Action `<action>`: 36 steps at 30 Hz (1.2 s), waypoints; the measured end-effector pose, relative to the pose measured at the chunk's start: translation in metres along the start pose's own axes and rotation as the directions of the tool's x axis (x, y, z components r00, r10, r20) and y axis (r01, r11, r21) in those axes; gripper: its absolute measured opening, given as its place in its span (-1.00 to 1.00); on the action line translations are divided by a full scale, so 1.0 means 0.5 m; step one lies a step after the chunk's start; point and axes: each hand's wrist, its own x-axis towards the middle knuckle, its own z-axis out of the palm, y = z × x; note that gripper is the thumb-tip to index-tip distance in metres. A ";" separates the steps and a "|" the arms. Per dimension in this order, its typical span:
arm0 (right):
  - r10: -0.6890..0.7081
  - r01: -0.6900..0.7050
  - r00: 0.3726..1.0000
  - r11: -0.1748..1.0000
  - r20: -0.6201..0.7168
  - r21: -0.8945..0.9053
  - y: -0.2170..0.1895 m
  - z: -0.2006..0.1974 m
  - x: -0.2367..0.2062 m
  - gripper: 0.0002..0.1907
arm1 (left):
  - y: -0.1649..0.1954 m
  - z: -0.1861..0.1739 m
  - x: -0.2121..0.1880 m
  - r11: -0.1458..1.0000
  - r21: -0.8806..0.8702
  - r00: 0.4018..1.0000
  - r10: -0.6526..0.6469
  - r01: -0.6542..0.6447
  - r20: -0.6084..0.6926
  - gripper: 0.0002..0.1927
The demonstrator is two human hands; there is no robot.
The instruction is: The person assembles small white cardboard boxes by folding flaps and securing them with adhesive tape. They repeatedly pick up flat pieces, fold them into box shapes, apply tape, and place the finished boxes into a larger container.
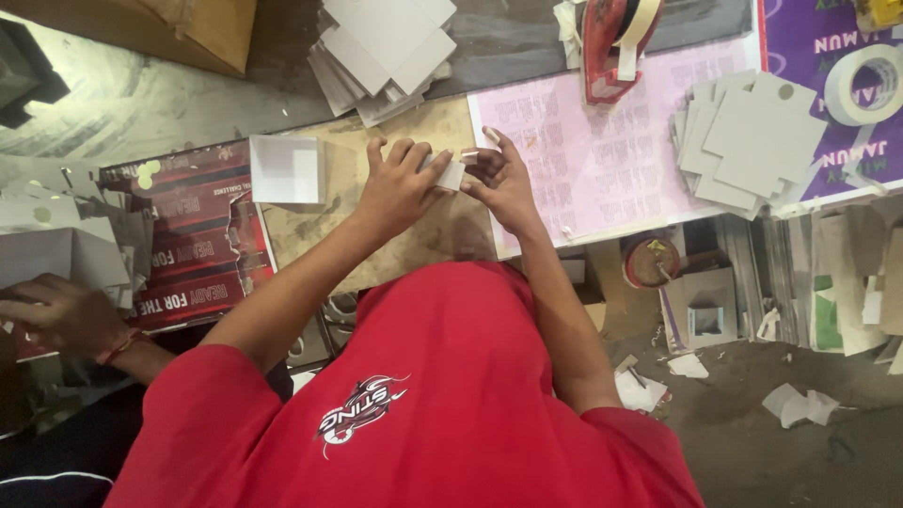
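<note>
- We hold a small white card piece (450,173) between our two hands, above the brown board (414,226) on the work table.
- Our left hand (400,185) has its fingers curled over the left end of the piece and closed on it.
- Our right hand (501,179) pinches the right end, with the thumb and the fingers bent and closed around it.
- A folded white box (287,170) stands just to the left of our left hand.
- A pink printed sheet (611,160) lies under and beside our right hand.
- A red tape dispenser (613,38) stands at the far edge of that sheet.
- A pile of grey card blanks (748,141) lies to the right.
- The hand of another person (58,315) rests at the far left.
</note>
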 end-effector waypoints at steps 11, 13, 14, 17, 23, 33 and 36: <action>-0.014 0.014 0.999 1.000 0.048 0.017 0.003 0.000 0.005 0.08 | 0.004 -0.003 -0.005 0.999 -0.041 0.998 -0.027 0.029 0.048 -0.42; 0.004 -0.005 0.999 1.000 0.045 0.001 0.001 -0.001 0.005 0.07 | 0.004 -0.006 -0.004 0.998 -0.058 0.998 -0.028 0.031 0.058 -0.40; 0.013 -0.012 0.999 1.000 0.043 -0.006 0.000 -0.001 0.005 0.07 | 0.003 -0.007 -0.003 0.998 -0.053 0.998 -0.025 0.028 0.054 -0.41; 0.001 -0.001 0.999 1.000 0.049 -0.005 -0.004 0.000 0.007 0.08 | 0.004 -0.012 0.000 0.998 -0.056 0.999 -0.027 0.029 0.048 -0.45; -0.045 0.039 0.985 0.998 -0.164 -0.040 -0.019 0.001 -0.008 -0.11 | 0.012 -0.014 0.004 0.998 -0.047 0.999 -0.039 0.039 0.001 -0.48; -0.235 0.224 0.967 0.969 -0.097 -0.108 -0.058 0.020 -0.022 -0.08 | 0.014 -0.012 0.003 0.999 -0.048 0.999 -0.029 0.027 -0.029 -0.48; -0.162 0.157 0.984 0.985 -0.071 -0.074 -0.066 0.027 -0.023 -0.07 | 0.015 -0.012 0.004 0.997 -0.064 0.999 -0.034 0.032 -0.026 -0.48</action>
